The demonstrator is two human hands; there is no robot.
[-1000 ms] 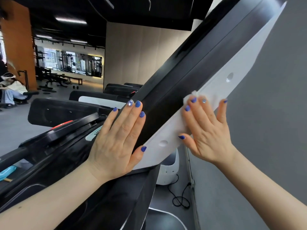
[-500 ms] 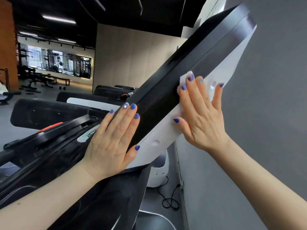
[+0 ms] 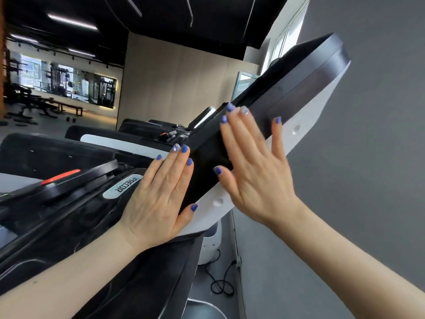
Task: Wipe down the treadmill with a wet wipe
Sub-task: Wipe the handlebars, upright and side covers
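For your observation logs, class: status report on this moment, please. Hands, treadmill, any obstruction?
Left hand flat, bracing the console panel. Right hand flat on the panel's black face; wipe not visible. Nothing in the way.

A commercial gym floor.

A row of treadmills runs toward a beige panelled wall, one bearing a PRECOR badge. Farther back, weight benches and dumbbells sit before a long wall mirror reflecting racks, under strip lights on a black ceiling.
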